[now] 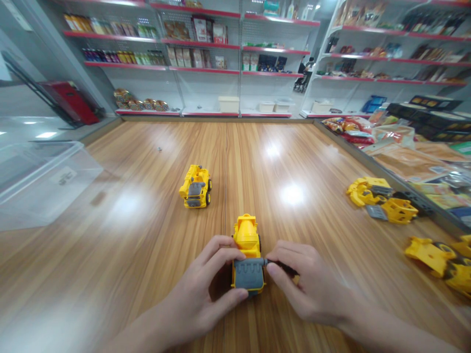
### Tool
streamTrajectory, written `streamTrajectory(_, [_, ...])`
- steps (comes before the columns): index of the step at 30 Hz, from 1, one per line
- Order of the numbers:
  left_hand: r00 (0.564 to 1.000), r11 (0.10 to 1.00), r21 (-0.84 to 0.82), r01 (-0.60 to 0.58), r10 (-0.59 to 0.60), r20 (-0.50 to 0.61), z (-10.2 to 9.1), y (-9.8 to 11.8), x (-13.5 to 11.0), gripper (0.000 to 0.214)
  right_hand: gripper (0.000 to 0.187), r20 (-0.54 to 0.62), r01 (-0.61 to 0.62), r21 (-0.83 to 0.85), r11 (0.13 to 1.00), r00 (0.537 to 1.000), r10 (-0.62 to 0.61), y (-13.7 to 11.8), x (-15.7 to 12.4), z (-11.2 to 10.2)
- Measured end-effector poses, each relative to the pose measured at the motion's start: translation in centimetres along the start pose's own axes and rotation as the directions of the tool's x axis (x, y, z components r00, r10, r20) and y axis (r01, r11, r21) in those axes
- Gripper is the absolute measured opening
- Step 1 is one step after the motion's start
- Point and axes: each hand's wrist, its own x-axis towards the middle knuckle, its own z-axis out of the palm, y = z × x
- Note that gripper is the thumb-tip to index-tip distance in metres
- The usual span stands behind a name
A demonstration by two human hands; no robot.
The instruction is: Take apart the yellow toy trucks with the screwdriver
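Note:
A yellow toy cement mixer truck point(247, 234) with a grey cab front stands on the table, cab toward me. My left hand point(206, 284) grips it from the left, fingers by the drum and cab top, thumb at the cab's lower front. On the right side, my right hand point(309, 279) pinches a slim dark screwdriver point(286, 267), mostly covered by the fingers. Its tip end meets the cab's upper right side; exact contact is hidden. Farther left stands another yellow toy truck point(196, 187) with a grey front and black wheels.
Yellow toy vehicle parts point(399, 210) lie at the right edge, with more yellow pieces point(430, 255) nearer me. A clear plastic bin point(47, 191) sits at the left. A tiny metallic piece point(159, 148) lies farther back. Packaged goods point(408, 157) border the table's right side; shelves stand behind.

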Motion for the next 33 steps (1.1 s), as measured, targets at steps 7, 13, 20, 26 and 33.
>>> streamTrajectory(7, [1.0,1.0,-0.013,0.009,-0.009,0.014,-0.01,0.17,-0.02,0.038,0.006,-0.03,-0.006,-0.011,1.0,1.0,0.006,0.23,-0.14,0.12])
streamTrajectory(13, [1.0,1.0,-0.013,-0.008,0.008,0.006,0.02,0.11,-0.01,0.039,0.014,0.004,0.012,-0.004,1.0,1.0,-0.012,0.1,-0.08,0.05])
streamTrajectory(20, [1.0,1.0,-0.01,-0.007,0.007,0.02,-0.07,0.22,-0.11,0.039,0.006,-0.028,0.013,0.024,1.0,1.0,-0.013,0.23,0.03,0.09])
streamTrajectory(26, [1.0,1.0,-0.011,-0.007,0.008,0.021,0.03,0.23,-0.15,0.04,0.015,-0.032,0.02,0.019,1.0,0.999,-0.02,0.15,-0.03,0.1])
streamTrajectory(33, [1.0,1.0,-0.017,-0.003,0.003,0.026,0.02,0.2,-0.19,0.04,0.01,-0.061,0.026,0.011,1.0,0.998,-0.025,0.2,-0.26,0.11])
